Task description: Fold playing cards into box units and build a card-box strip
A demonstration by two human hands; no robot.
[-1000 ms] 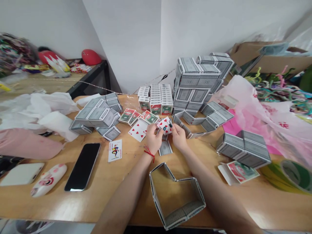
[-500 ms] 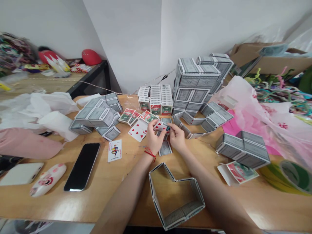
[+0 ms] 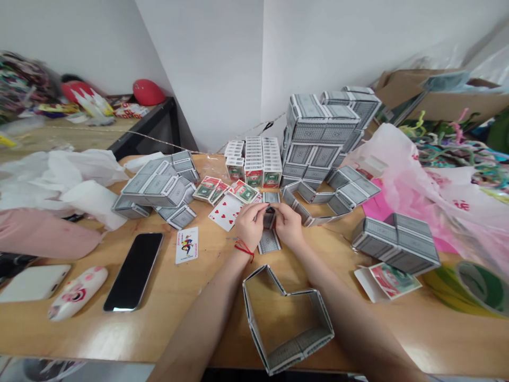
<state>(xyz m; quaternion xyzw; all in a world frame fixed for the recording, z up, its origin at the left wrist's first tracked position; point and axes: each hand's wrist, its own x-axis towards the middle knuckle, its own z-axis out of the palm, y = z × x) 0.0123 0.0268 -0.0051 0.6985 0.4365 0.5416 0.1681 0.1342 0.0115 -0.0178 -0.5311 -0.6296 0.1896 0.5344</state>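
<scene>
My left hand (image 3: 250, 227), with a red cord at the wrist, and my right hand (image 3: 289, 225) meet at the middle of the table, fingers pinched. Between their fingertips is a playing card (image 3: 270, 210), mostly hidden and seen nearly edge-on. Just below lies a grey-backed card (image 3: 269, 242) on the table, and a second grey-backed card (image 3: 271, 197) shows beyond my fingers. A heart card (image 3: 225, 212) lies face up left of my left hand. Between my forearms stands an angular ring of folded cards (image 3: 306, 346).
Stacked card boxes (image 3: 254, 159) stand at the back, beside a tall tower of folded cards (image 3: 314, 140). Other card structures sit at left (image 3: 159, 183) and right (image 3: 397, 241). A phone (image 3: 134, 271), a joker card (image 3: 186, 245) and green-yellow tape (image 3: 445, 289) lie around.
The held card has tilted, so its red heart face no longer shows. My hands have turned inward and their fingertips have come closer together.
</scene>
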